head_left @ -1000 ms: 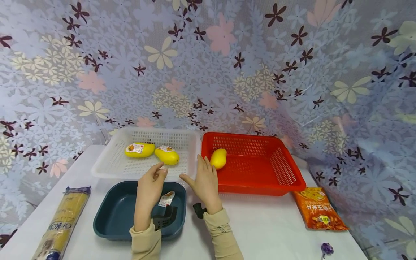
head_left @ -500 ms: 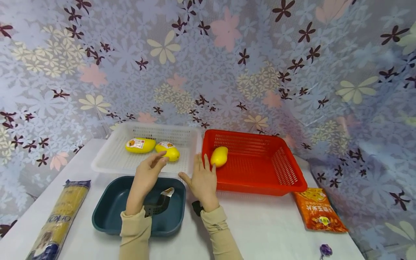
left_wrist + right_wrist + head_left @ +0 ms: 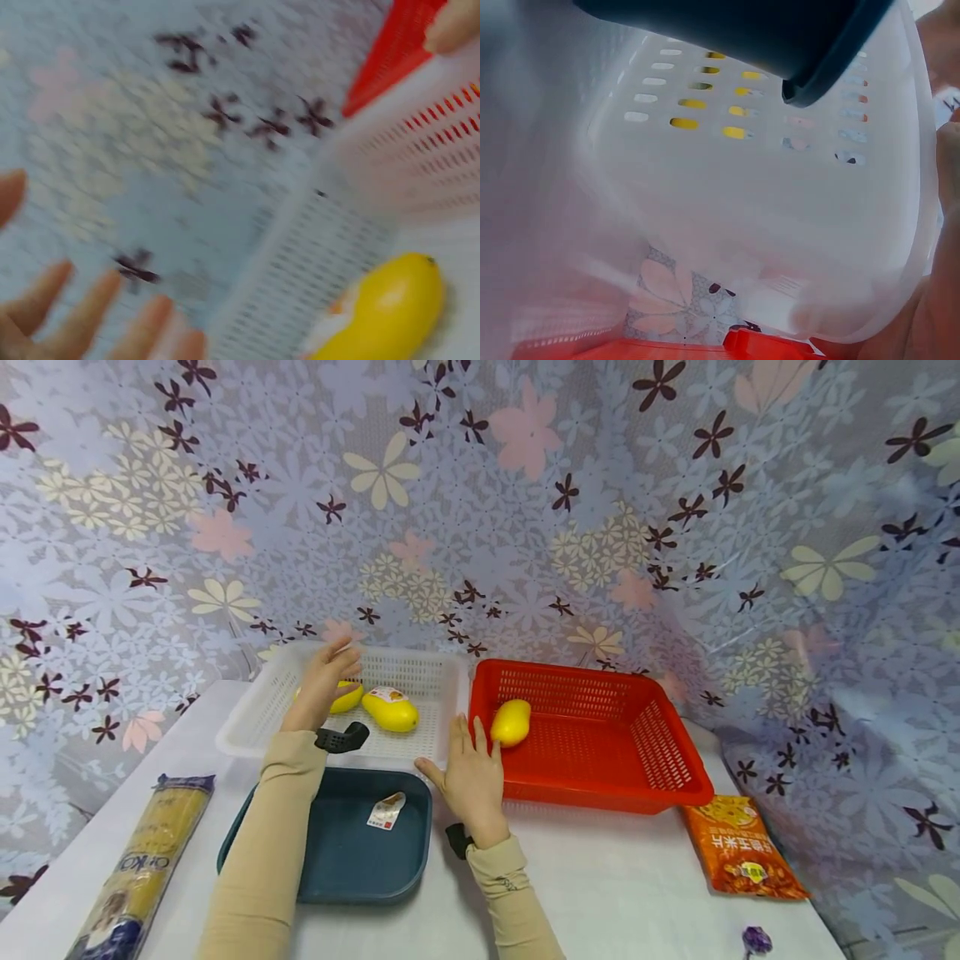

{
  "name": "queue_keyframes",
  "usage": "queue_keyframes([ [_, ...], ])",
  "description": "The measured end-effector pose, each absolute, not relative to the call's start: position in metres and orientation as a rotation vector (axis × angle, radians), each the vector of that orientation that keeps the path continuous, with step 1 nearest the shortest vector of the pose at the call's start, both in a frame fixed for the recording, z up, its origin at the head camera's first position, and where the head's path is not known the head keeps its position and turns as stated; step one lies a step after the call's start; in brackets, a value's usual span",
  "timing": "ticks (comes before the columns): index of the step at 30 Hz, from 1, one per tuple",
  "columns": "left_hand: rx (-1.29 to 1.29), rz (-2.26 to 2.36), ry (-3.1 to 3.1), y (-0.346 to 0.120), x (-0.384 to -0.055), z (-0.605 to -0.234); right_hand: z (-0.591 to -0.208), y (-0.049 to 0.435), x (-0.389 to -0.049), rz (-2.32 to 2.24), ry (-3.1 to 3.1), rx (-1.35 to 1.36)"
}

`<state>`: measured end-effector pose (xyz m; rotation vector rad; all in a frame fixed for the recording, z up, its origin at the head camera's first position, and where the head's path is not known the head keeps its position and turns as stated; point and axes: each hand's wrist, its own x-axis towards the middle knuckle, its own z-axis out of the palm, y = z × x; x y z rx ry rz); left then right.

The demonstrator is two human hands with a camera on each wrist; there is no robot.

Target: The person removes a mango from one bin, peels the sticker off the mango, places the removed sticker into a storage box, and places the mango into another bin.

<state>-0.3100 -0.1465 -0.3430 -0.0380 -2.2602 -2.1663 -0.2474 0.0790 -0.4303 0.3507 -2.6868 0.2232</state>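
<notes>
1. Plainly, the left hand (image 3: 322, 683) is raised over the left part of the white basket (image 3: 435, 693), its fingers spread and nearly straight, with nothing in its grasp (the left wrist view shows them too, a little blurred).
2. Partly covered from the head view by that hand, the first yellow fruit (image 3: 348, 697) lies in the white basket. Beside it lies the second yellow fruit (image 3: 392, 714), a printed label (image 3: 386, 694) on its upper side.
3. The right hand (image 3: 474, 781) is where the white basket meets the red basket (image 3: 585, 756), fingers extended, thumb held out to the side; it has hold of no fruit. How firmly it rests on the rims, I cannot tell.
4. The third yellow fruit (image 3: 512, 723) lies at the left end of the red basket, near the right fingertips.
5. In front of the white basket stands a dark teal tray (image 3: 360, 864), partly hidden by the left sleeve (image 3: 255, 877); a sticker (image 3: 387, 811) shows inside.
6. At the table's (image 3: 622, 885) left lies a long packet (image 3: 142, 868); at its right, an orange packet (image 3: 744, 847).
</notes>
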Motion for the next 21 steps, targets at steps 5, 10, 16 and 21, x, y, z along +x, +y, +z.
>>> queue_keyframes([
  [5,-0.083,-2.168,-2.363,-0.145,-0.334,-0.360,-0.429,0.079,-0.247,0.239,-2.716,0.339],
  [10,-0.023,-2.036,-2.665,-0.142,-0.351,-0.377,-0.430,0.076,-0.246,0.239,-2.768,0.333],
  [16,0.024,-1.847,-2.900,-0.130,-0.369,-0.390,-0.431,0.075,-0.247,0.198,-2.732,0.334],
  [21,-0.026,-1.733,-2.980,-0.124,-0.383,-0.400,-0.431,0.079,-0.249,0.158,-2.711,0.322],
])
